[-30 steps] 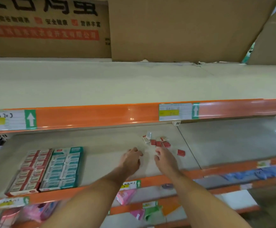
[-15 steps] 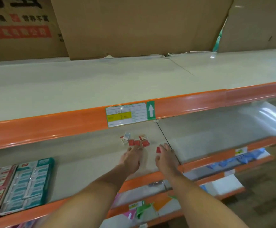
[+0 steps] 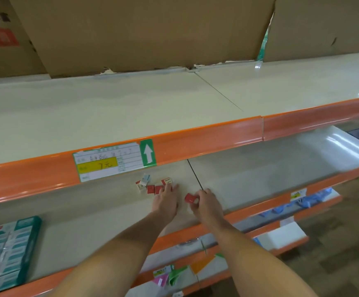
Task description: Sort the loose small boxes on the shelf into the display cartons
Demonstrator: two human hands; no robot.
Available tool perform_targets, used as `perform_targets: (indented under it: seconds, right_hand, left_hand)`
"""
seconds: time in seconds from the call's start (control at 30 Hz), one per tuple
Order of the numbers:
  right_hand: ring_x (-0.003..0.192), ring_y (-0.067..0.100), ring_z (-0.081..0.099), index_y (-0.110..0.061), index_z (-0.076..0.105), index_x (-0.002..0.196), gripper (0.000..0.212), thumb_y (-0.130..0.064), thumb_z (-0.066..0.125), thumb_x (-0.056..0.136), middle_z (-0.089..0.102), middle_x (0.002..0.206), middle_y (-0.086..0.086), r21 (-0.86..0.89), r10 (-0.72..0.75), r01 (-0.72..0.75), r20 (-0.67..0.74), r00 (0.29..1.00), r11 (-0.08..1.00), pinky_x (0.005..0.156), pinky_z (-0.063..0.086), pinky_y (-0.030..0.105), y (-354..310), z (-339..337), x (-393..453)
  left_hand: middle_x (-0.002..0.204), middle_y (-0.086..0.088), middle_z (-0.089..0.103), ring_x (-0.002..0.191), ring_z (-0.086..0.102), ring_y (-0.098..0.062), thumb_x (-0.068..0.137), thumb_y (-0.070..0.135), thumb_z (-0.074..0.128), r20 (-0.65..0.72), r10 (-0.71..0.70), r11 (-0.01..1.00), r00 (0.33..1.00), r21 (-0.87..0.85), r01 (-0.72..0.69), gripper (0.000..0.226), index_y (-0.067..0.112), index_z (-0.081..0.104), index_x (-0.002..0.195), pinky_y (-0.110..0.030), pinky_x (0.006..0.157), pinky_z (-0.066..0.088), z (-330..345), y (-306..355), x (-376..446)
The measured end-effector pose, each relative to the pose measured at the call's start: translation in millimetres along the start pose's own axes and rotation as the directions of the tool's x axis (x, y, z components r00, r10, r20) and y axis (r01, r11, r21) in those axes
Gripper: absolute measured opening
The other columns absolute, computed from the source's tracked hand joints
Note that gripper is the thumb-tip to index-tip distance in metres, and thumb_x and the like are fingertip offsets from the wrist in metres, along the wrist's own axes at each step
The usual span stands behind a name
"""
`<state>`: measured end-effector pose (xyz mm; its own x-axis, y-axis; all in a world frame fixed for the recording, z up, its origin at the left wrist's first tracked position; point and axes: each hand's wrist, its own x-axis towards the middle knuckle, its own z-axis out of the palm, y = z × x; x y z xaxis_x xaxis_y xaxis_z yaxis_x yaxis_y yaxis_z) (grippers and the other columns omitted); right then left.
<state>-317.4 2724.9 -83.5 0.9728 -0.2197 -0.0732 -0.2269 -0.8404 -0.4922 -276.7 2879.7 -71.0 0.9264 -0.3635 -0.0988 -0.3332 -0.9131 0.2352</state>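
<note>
A small red box sits just right of centre in the frame on the pale middle shelf, pinched between the curled fingers and thumb of the right hand. To its left, a loose cluster of small boxes, red ones and white ones, lies scattered on the same shelf, under the price label on the orange rail above. The left hand lies flat with fingers straight and spread, its fingertips touching the nearest red boxes of the cluster. At the lower left edge of the frame stands a teal display carton filled with rows of boxes, well apart from both hands. Brown cardboard sheets lean along the top of the frame.
</note>
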Motion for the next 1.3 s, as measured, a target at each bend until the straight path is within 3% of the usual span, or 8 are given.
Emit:
perform_targets:
  seconds: [0.1, 0.2, 0.3, 0.5, 0.63, 0.77, 1.0, 1.3]
  right_hand:
    - [0.096, 0.018, 0.058, -0.023, 0.055, 0.106, 0.026, -0.034, 0.065, 0.085, 0.058, 0.104, -0.004, 0.063, 0.002, -0.001, -0.017, 1.000, 0.998, 0.076, 0.045, 0.030, 1, -4, 2]
    - [0.095, 0.017, 0.057, -0.022, 0.055, 0.108, 0.025, -0.028, 0.062, 0.085, 0.060, 0.103, -0.005, 0.073, -0.038, 0.042, -0.054, 0.998, 0.996, 0.072, 0.039, 0.028, -4, -8, 5]
    - [0.097, 0.018, 0.058, -0.022, 0.058, 0.111, 0.030, -0.022, 0.060, 0.081, 0.060, 0.105, -0.005, 0.096, -0.068, 0.073, -0.054, 0.996, 0.993, 0.075, 0.041, 0.027, -9, -9, 10]
    - [0.095, 0.020, 0.060, -0.025, 0.065, 0.096, 0.019, -0.028, 0.053, 0.082, 0.061, 0.097, -0.004, 0.062, -0.143, 0.141, 0.025, 0.989, 0.988, 0.075, 0.044, 0.030, -20, 7, 12]
    - [0.101, 0.021, 0.057, -0.023, 0.068, 0.108, 0.027, -0.031, 0.054, 0.087, 0.056, 0.109, 0.000, 0.020, -0.174, 0.174, 0.016, 0.985, 0.985, 0.076, 0.045, 0.030, -29, 18, 12]
    - [0.113, 0.018, 0.050, -0.023, 0.059, 0.127, 0.038, -0.038, 0.061, 0.091, 0.044, 0.127, -0.001, 0.017, -0.158, 0.158, 0.057, 0.986, 0.987, 0.084, 0.046, 0.029, -31, 23, 13]
    - [0.110, 0.018, 0.051, -0.023, 0.063, 0.119, 0.029, -0.032, 0.065, 0.092, 0.051, 0.116, -0.003, 0.053, -0.178, 0.174, 0.064, 0.982, 0.983, 0.081, 0.043, 0.029, -35, 28, 9]
    - [0.103, 0.017, 0.055, -0.025, 0.066, 0.116, 0.032, -0.037, 0.071, 0.087, 0.055, 0.111, -0.002, 0.088, -0.233, 0.229, 0.043, 0.971, 0.970, 0.078, 0.043, 0.027, -56, 37, 0]
  left_hand:
    - [0.118, -0.007, 0.058, 0.093, 0.058, -0.024, 0.087, 0.015, 0.050, -0.011, -0.097, 0.982, 0.995, -0.164, 0.094, 0.032, 0.016, 0.057, 0.118, -0.039, 0.080, 0.051, 7, 1, 5]
    - [0.104, -0.009, 0.064, 0.089, 0.062, -0.030, 0.087, 0.018, 0.048, -0.026, -0.109, 0.960, 0.994, -0.263, 0.098, 0.019, 0.017, 0.059, 0.103, -0.044, 0.077, 0.053, 8, -3, 6]
    - [0.111, -0.006, 0.059, 0.090, 0.058, -0.023, 0.091, 0.013, 0.049, -0.088, -0.030, 0.987, 0.996, -0.162, 0.015, 0.016, 0.013, 0.057, 0.105, -0.031, 0.073, 0.047, 4, -5, 7]
    - [0.128, -0.010, 0.049, 0.103, 0.055, -0.028, 0.087, 0.006, 0.055, -0.225, 0.120, 0.929, 0.967, -0.318, -0.189, 0.040, 0.010, 0.051, 0.127, -0.037, 0.086, 0.047, -2, -21, -3]
    - [0.139, -0.008, 0.047, 0.118, 0.052, -0.032, 0.088, 0.012, 0.058, -0.185, 0.076, 0.949, 0.980, -0.288, -0.128, 0.058, 0.020, 0.040, 0.143, -0.046, 0.093, 0.049, 2, -42, -13]
    - [0.151, -0.001, 0.037, 0.133, 0.039, -0.027, 0.090, 0.020, 0.057, -0.073, -0.013, 0.982, 0.997, -0.190, -0.001, 0.068, 0.029, 0.027, 0.150, -0.042, 0.103, 0.045, 2, -55, -22]
    - [0.133, 0.002, 0.054, 0.124, 0.046, -0.025, 0.092, 0.036, 0.056, -0.083, -0.063, 0.984, 0.995, -0.173, 0.048, 0.035, 0.026, 0.059, 0.125, -0.037, 0.098, 0.045, 7, -54, -27]
    - [0.127, 0.001, 0.054, 0.115, 0.047, -0.021, 0.096, 0.024, 0.053, -0.183, -0.104, 0.979, 0.977, -0.193, 0.068, 0.027, 0.024, 0.061, 0.122, -0.036, 0.095, 0.046, 3, -73, -48]
